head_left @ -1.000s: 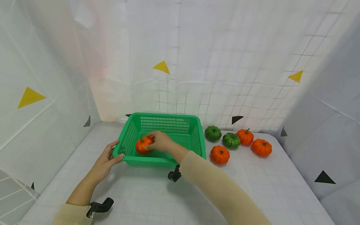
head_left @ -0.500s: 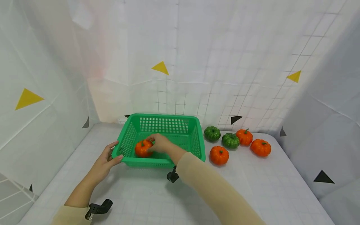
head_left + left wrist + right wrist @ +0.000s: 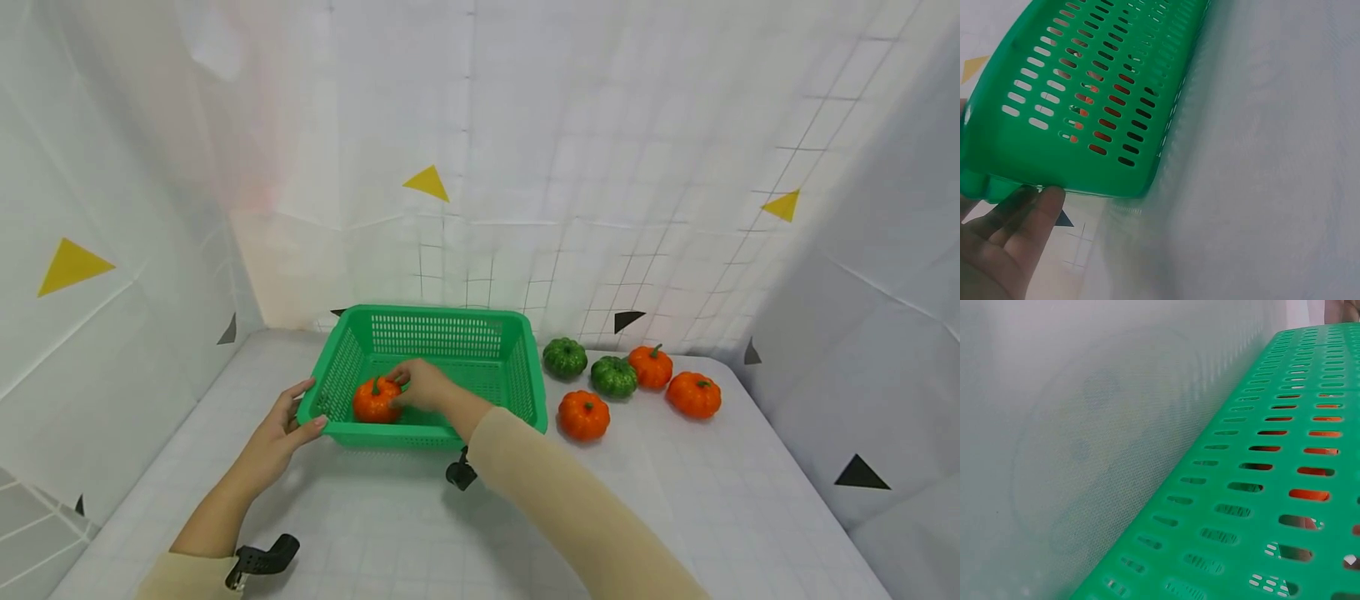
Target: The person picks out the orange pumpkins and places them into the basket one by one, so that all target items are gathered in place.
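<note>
A green plastic basket (image 3: 450,432) with slotted walls stands on the table. At its front left corner my left hand (image 3: 273,442) holds the rim, thumb along the front and fingers on the left side. In the left wrist view, fingertips (image 3: 1054,197) touch the rim from outside. One orange pumpkin (image 3: 372,404), small with a green stem, sits upright inside at the front left. My right hand (image 3: 429,388) reaches over the front rim, thumb and fingers curled against the pumpkin's right side. In the right wrist view the basket wall hides that hand; orange (image 3: 1310,495) shows through the slots.
Right of the basket lie two green pumpkins (image 3: 565,357) and three orange pumpkins (image 3: 584,416) on the white table (image 3: 375,525). A white sheet wall (image 3: 510,125) with yellow triangles rises close behind.
The orange pumpkin in the basket has shifted slightly left and down and now stands more upright. My right hand has lowered a little with it. The left hand stays at the corner.
</note>
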`<state>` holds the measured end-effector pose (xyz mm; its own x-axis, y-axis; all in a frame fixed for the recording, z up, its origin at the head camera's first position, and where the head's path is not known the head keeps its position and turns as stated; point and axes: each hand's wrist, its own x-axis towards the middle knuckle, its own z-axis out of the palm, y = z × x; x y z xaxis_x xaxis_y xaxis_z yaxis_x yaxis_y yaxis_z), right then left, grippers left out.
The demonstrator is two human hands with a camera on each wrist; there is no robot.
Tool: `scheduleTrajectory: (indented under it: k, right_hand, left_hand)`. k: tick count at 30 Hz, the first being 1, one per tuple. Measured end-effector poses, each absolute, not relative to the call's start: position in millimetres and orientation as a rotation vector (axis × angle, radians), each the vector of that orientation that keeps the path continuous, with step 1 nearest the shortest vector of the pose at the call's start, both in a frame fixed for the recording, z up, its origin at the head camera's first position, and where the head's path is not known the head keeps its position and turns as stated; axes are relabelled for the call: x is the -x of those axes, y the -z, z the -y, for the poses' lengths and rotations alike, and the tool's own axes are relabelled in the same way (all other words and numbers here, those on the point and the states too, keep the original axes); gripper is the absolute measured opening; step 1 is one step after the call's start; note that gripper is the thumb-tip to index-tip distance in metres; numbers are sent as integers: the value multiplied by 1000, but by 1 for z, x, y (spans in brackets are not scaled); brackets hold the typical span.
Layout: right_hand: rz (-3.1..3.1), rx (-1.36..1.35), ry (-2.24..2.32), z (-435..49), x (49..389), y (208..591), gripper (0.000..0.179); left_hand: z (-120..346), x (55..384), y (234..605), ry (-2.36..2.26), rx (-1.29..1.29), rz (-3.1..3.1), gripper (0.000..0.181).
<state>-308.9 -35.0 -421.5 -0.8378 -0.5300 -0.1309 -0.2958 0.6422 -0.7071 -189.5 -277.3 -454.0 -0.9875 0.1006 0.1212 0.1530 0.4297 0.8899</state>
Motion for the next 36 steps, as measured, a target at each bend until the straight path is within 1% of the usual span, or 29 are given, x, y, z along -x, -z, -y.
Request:
scheduleTrajectory:
  k: [11,18,26,36]
  right_hand:
    - [-2553,660,1028,35,310,418,40]
    - [-2561,697,1018,28,304,408,38]
    - [-2489,749,1142,6,297,394,34]
    - [-2511,767,1190,-29,280,374,32]
  left_hand:
    - [278,188,453,1654,239,2599,73]
    - [278,187,455,1660,229,2600,73]
    - [277,187,452,1653,225,2604,74]
    - [276,189,453,1669,236,2585,73]
